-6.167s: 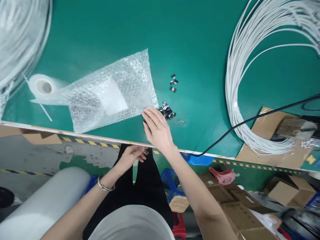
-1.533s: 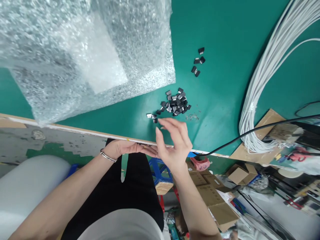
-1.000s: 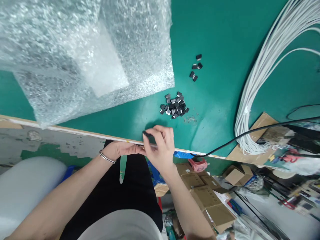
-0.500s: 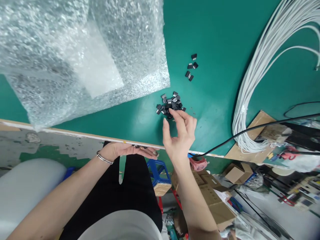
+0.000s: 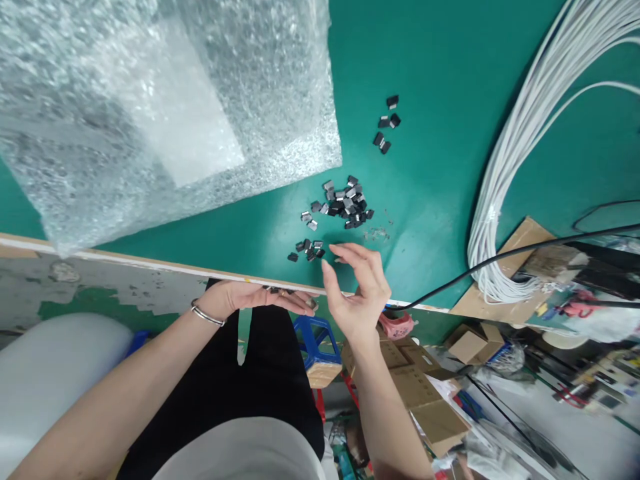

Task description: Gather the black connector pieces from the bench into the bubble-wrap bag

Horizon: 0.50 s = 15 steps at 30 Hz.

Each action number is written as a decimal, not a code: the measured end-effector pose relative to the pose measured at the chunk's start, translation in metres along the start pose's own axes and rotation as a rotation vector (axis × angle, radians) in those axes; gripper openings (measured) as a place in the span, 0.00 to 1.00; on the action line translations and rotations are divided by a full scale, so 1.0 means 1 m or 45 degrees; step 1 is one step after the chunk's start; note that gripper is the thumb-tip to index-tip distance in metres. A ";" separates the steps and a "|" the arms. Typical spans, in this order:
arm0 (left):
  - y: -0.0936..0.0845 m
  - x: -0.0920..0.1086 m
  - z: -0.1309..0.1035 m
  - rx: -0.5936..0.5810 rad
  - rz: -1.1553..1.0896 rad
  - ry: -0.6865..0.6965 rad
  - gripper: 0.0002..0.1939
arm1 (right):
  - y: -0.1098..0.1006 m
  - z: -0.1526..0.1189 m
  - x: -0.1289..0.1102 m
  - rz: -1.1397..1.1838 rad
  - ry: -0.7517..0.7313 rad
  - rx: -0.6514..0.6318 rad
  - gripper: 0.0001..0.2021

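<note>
My right hand [image 5: 357,283] is over the table's front edge, its thumb and fingers apart with nothing between them. Close to its fingertips lies a small group of black plastic pieces [image 5: 309,250] with light metallic ends, perhaps connectors. Beyond it is a larger pile of the same pieces [image 5: 347,203]. My left hand [image 5: 273,297] is palm up at the table edge, fingers extended. A few dark pieces [image 5: 275,289] rest in it, partly hidden by the fingers.
Bubble wrap [image 5: 280,100] covers the table's left side. Several more black pieces [image 5: 384,123] lie farther back, and tiny scraps [image 5: 377,233] beside the pile. A white cable coil [image 5: 493,193] and black cable [image 5: 450,285] occupy the right. Below are a blue stool [image 5: 315,343] and cardboard boxes [image 5: 425,393].
My right hand has drawn back from the pile toward the table edge, its fingers now apart. Several black pieces now lie apart from the pile, nearer the edge. My left hand stays nearly still.
</note>
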State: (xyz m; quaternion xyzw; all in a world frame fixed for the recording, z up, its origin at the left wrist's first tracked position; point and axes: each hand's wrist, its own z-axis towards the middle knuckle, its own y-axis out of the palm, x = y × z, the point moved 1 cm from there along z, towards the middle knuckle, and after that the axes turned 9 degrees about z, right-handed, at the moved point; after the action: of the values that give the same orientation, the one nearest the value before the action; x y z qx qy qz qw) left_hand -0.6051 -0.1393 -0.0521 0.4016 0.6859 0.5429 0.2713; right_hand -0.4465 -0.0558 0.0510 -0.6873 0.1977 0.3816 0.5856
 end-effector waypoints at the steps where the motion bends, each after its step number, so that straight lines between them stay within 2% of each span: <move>1: 0.000 0.000 0.000 0.005 0.005 -0.004 0.21 | 0.003 0.001 -0.001 -0.028 -0.018 -0.021 0.10; 4: -0.001 -0.001 0.001 0.021 0.016 -0.006 0.21 | 0.012 0.003 -0.002 -0.121 -0.074 -0.052 0.12; 9: 0.000 0.000 0.004 0.011 0.014 0.014 0.21 | 0.021 0.002 0.000 -0.126 -0.051 -0.028 0.08; 13: -0.002 -0.004 0.003 0.033 -0.032 0.013 0.19 | 0.021 -0.012 -0.002 -0.064 -0.049 -0.061 0.06; 15: -0.006 -0.008 0.002 0.073 -0.097 0.018 0.16 | 0.019 -0.022 -0.006 -0.043 -0.073 -0.127 0.06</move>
State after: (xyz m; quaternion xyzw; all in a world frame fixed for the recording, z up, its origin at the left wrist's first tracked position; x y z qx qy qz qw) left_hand -0.6011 -0.1455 -0.0586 0.3788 0.7178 0.5152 0.2755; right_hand -0.4573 -0.0826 0.0432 -0.7077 0.1502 0.4005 0.5623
